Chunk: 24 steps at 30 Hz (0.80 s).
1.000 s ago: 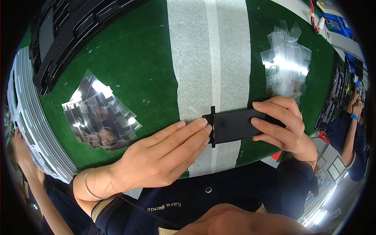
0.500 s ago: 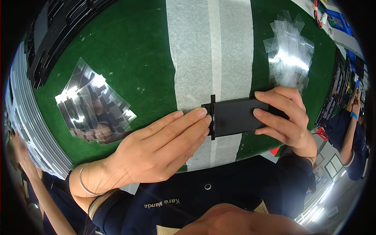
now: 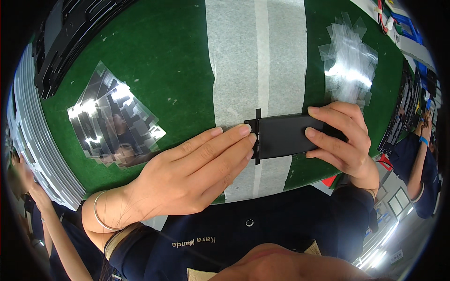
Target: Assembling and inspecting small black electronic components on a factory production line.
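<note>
Both hands hold a flat black rectangular panel point(image 3: 286, 136) over the white strip on the green work surface. A thin black crosspiece point(image 3: 258, 114) runs across its left end and sticks out past both long sides. My left hand point(image 3: 192, 175) has its fingers close together, the tips pressed on that end; its thumb is hidden. My right hand point(image 3: 344, 136) is closed round the panel's right end, fingertips on the top face and along the near edge. Left of my hands lies a fanned pile of clear sheets with dark patches point(image 3: 112, 119).
A heap of clear plastic strips point(image 3: 349, 65) lies beyond my right hand. Stacked grey panels point(image 3: 42, 136) and black frames point(image 3: 70, 42) line the left edge, with more black frames point(image 3: 401, 110) at the right. Another person's arm point(image 3: 417, 164) shows far right, another point(image 3: 61, 239) far left.
The view has shifted slightly, so the table items sit a little to the right. Both hands keep the same grip on the black panel.
</note>
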{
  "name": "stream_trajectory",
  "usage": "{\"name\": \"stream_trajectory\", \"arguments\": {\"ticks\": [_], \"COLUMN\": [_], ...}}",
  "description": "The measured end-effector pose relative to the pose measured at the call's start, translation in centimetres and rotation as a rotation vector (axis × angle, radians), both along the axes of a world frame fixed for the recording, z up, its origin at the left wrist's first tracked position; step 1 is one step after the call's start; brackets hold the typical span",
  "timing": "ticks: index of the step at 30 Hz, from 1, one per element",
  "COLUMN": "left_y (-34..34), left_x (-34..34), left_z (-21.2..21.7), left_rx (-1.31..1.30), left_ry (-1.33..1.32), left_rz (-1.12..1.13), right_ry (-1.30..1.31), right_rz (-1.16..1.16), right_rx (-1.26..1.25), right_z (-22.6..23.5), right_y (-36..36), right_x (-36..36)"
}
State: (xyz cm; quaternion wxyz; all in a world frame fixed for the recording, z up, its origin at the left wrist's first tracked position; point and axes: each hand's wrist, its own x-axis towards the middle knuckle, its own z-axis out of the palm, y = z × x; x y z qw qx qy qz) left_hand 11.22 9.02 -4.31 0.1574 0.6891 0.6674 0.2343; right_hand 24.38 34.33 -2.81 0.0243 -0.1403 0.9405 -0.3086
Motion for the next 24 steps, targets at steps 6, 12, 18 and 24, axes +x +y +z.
{"name": "stream_trajectory", "arguments": {"ticks": [6,12,18,24], "left_y": [-0.1,-0.3,-0.7,-2.2], "left_x": [0.3,0.6,2.3,6.2], "left_z": [-0.1,0.3,2.1,1.7], "left_rx": [0.027,0.152,0.229,0.446], "left_ry": [0.008,0.075,0.1,-0.145], "left_rz": [0.011,-0.002,0.127,0.414], "right_ry": [0.0,-0.129,-0.201,-0.064], "right_rz": [-0.024,-0.201,-0.146,-0.176], "right_rx": [0.029,-0.052,-0.152,-0.315], "right_z": [0.7,1.5,1.2,0.9], "right_y": [-0.9,-2.2,-1.8,-2.3], "right_x": [0.0,0.3,1.2,2.1]}}
